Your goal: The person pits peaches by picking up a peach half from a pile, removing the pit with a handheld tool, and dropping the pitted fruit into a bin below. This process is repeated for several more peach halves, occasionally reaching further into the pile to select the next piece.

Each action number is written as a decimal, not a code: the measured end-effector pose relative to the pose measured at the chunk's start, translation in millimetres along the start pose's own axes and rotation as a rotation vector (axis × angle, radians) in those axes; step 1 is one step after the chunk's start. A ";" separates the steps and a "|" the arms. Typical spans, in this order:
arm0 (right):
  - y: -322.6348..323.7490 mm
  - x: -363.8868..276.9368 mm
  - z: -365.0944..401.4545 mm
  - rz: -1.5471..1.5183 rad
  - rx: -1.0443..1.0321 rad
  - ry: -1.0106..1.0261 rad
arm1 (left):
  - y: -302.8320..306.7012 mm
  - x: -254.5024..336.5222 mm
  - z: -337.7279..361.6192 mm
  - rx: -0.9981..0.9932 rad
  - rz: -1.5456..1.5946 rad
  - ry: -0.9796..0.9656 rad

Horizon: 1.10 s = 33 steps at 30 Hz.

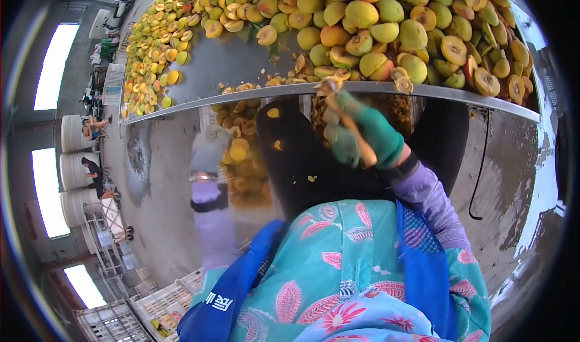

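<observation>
My right hand (368,124), in a green glove, is closed around the wooden handle of a pitting tool (359,141). The tool's working end is at the metal table rim, beside cut fruit, and its exact shape is hard to make out. My left hand (210,146), in a pale grey glove, is smeared by motion beside a crate of yellow peach halves (240,150); its fingers cannot be read. A large heap of yellow-green peaches (362,16), many halved with brown centres showing, covers much of the table.
The metal table (229,61) has a raised front rim just beyond my knees. Between my legs sits a container of brownish fruit scraps (396,112). White plastic crates (169,300) stand on the wet concrete floor at lower left. Other people (93,174) are far off by large white tubs (75,173).
</observation>
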State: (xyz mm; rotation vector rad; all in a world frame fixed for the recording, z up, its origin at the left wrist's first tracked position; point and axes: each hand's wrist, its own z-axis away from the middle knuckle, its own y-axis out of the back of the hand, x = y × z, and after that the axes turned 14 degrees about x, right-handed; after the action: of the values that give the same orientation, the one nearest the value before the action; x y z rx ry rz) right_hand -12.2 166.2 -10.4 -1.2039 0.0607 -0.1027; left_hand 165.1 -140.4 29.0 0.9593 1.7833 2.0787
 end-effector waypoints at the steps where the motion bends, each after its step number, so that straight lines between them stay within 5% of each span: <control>1: 10.7 -9.2 -8.0 -0.113 0.147 0.001 | -0.2 -9.3 -27.9 0.072 -0.047 -0.169; 3: 9.2 -8.9 -5.3 0.063 0.201 0.077 | -15.3 16.2 -100.3 0.197 -0.040 -0.566; 5: -7.0 -5.4 3.1 0.268 0.234 0.187 | -32.9 63.5 -150.5 0.219 -0.020 -0.646; 8: -22.8 0.2 2.7 0.471 0.445 0.447 | -79.8 167.4 -175.4 0.173 -0.067 -0.120; 9: -25.2 -0.2 3.7 0.528 0.490 0.504 | -88.5 183.0 -173.2 0.076 -0.268 -0.279; 11: -28.5 -2.1 0.3 0.672 0.561 0.654 | -90.3 187.4 -164.7 0.030 -0.176 -0.455; 13: -27.4 -5.8 -16.8 0.828 0.598 0.834 | -81.5 179.3 -144.7 -0.146 0.191 -0.330; 14: -18.8 -10.7 -30.3 1.147 0.604 1.089 | -75.1 174.1 -134.1 -0.223 0.372 -0.259; 17: -25.1 -11.4 -50.0 1.589 0.649 1.351 | -55.8 156.3 -64.2 0.001 0.584 -0.937; 21: -10.9 -3.1 -62.9 1.594 0.611 1.323 | -85.5 161.2 -18.4 -0.237 1.257 -0.201; 23: -7.4 1.0 -57.3 1.567 0.640 1.304 | -79.2 169.6 -3.1 -0.277 1.374 -0.133; 26: -8.1 7.3 -48.2 1.536 0.679 1.334 | -88.1 174.3 5.9 0.116 0.939 -0.582; 33: -14.0 16.4 -44.3 1.557 0.706 1.303 | -95.7 171.3 12.6 0.057 1.218 -0.361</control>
State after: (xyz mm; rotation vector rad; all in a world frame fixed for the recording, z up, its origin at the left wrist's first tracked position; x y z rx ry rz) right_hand -1.1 118.3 -13.1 0.0283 1.8740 0.4486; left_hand 21.3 -11.1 -6.0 2.6854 1.1095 2.0802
